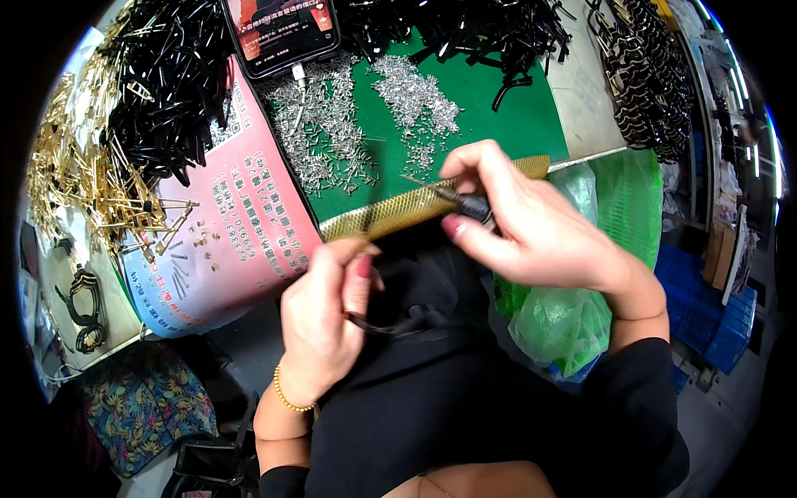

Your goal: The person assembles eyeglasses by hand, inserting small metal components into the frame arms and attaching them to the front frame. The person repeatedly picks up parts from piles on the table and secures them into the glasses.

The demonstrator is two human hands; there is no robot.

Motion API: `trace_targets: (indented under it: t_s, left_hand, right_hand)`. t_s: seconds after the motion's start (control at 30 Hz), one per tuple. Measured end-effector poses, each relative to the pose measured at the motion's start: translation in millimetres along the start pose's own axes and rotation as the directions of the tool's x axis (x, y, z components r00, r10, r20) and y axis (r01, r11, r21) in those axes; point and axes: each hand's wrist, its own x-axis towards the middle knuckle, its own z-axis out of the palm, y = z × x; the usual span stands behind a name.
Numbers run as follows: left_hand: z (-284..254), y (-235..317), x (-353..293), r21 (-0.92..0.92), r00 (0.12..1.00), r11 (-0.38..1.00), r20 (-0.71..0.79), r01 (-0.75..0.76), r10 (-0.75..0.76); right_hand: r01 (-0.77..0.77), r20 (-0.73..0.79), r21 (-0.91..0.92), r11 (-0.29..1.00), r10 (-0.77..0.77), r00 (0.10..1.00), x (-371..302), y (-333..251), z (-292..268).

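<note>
My right hand (531,224) grips a small screwdriver (452,199) with a dark handle, its thin tip pointing left over the gold-edged table rim (390,214). My left hand (328,319), with a gold bead bracelet at the wrist, pinches a thin black piece (390,325) above my lap. The two hands are close together, just in front of the green mat (498,116). Two heaps of tiny silver screws (415,104) lie on the mat beyond the screwdriver.
A phone (282,29) with a lit screen lies at the back. Black plastic parts (166,83) are piled at the left and back, gold metal parts (83,183) at far left. A pink printed sheet (241,232) covers the left table. A green plastic bag (573,315) hangs at right.
</note>
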Motion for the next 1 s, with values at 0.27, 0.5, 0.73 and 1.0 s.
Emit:
trace_targets:
  t_s: [0.27, 0.5, 0.73, 1.0]
  left_hand:
    - [8.7, 2.2, 11.3, -0.196, 0.975, 0.979, -0.203, 0.055, -0.095]
    - [17.4, 13.7, 35.3, -0.338, 0.983, 0.928, -0.037, 0.159, -0.182]
    - [18.9, 12.7, 28.4, -0.285, 0.993, 0.951, -0.006, 0.115, -0.121]
    - [-4.9, 5.7, 2.1, -0.152, 0.972, 0.97, -0.113, 0.188, -0.206]
  right_hand:
    - [0.193, 0.073, -0.493, 0.849, -0.181, 0.981, 2.1, 18.7, -13.7]
    - [0.118, -0.02, -0.438, 0.891, -0.141, 0.99, 3.6, 22.0, -11.0]
    - [0.148, 0.002, -0.43, 0.891, -0.163, 0.987, 7.2, 21.9, -10.2]
    - [0.168, 0.005, -0.434, 0.885, -0.184, 0.983, 10.0, 19.9, -12.4]
